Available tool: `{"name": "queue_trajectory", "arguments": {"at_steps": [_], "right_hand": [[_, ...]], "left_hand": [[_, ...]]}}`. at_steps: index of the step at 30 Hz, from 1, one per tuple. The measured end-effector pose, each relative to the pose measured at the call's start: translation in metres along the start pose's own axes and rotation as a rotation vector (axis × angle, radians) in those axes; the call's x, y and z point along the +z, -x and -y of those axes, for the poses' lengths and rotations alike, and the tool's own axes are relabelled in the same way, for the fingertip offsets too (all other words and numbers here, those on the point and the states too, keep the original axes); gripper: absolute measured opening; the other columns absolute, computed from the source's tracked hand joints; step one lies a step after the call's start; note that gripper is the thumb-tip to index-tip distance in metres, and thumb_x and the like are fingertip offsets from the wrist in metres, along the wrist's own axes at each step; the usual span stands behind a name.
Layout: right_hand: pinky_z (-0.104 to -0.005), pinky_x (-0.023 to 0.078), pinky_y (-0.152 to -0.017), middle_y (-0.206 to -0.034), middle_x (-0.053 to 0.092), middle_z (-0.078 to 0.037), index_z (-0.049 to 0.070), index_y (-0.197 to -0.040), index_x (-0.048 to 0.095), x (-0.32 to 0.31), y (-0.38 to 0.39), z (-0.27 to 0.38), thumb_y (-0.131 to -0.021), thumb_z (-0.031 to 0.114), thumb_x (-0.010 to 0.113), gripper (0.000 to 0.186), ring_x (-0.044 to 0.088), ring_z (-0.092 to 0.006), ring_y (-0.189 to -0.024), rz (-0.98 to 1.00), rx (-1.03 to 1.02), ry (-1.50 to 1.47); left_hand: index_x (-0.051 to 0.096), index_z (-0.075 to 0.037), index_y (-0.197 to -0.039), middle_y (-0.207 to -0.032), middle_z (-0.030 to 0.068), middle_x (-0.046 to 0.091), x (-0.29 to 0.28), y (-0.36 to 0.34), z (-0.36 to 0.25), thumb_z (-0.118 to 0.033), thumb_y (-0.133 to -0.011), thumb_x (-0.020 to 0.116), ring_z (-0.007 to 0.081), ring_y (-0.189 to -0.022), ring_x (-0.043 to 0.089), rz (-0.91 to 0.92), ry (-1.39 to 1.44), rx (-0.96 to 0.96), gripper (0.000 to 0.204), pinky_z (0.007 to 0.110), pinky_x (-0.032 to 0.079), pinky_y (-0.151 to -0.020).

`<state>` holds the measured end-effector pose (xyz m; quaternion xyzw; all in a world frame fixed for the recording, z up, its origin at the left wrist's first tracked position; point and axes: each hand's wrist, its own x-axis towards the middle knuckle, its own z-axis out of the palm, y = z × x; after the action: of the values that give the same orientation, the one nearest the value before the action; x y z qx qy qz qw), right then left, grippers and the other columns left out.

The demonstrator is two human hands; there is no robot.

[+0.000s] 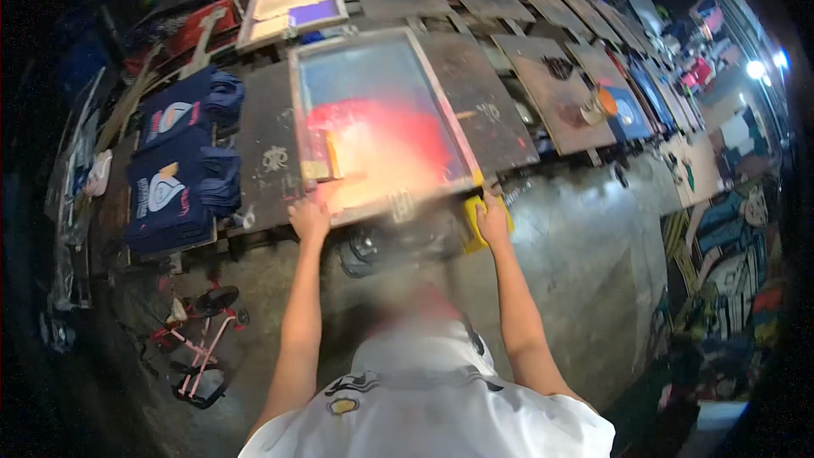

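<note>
A large screen printing frame (443, 106) lies over a dark board in front of me, its mesh pale blue at the far end and smeared with red and orange ink nearer me. My left hand (309, 219) is closed around its near left corner. At the near right corner, my right hand (492, 219) is closed on the frame's edge; its fingertips are partly hidden. Right beside that hand is a yellow object (471, 236), whose kind I cannot make out. A squeegee-like wooden piece (322, 157) rests on the inked mesh along the left side.
Navy printed bags (170, 199) lie stacked at left. Dark boards (475, 93) line the long bench, with an orange-rimmed container (604, 103) on one. Another screen frame (292, 8) stands behind. A pink child's tricycle (203, 343) is on the floor at left; cloth piles (733, 237) lie at right.
</note>
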<state>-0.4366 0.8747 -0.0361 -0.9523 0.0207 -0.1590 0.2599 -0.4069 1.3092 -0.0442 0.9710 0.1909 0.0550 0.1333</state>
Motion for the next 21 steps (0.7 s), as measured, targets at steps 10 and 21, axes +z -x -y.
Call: {"name": "queue_trajectory", "arguments": {"at_steps": [10, 21], "right_hand": [[-0.0383, 0.053, -0.079, -0.097, 0.071, -0.022, -0.003, -0.112, 0.066, -0.102, 0.124, -0.048, -0.090, 0.017, 0.063, 0.030, 0.070, -0.0333, -0.090, 0.235, 0.347, -0.127], [-0.0324, 0.054, -0.082, -0.100, 0.072, -0.017, -0.005, -0.114, 0.064, -0.220, 0.200, -0.147, -0.092, 0.015, 0.062, 0.030, 0.071, -0.0218, -0.092, -0.146, 0.494, -0.465]], "left_hand": [[0.069, 0.004, -0.094, -0.099, 0.0249, 0.067, -0.002, 0.004, 0.000, -0.039, -0.083, 0.064, 0.0451, -0.095, 0.062, -0.091, 0.058, 0.012, 0.045, 0.053, 0.050, -0.084], [0.071, 0.002, -0.098, -0.091, 0.0190, 0.070, -0.002, 0.064, -0.125, -0.030, -0.094, 0.053, 0.0319, -0.085, 0.065, -0.461, 0.643, 0.041, 0.037, 0.042, 0.049, -0.077]]}}
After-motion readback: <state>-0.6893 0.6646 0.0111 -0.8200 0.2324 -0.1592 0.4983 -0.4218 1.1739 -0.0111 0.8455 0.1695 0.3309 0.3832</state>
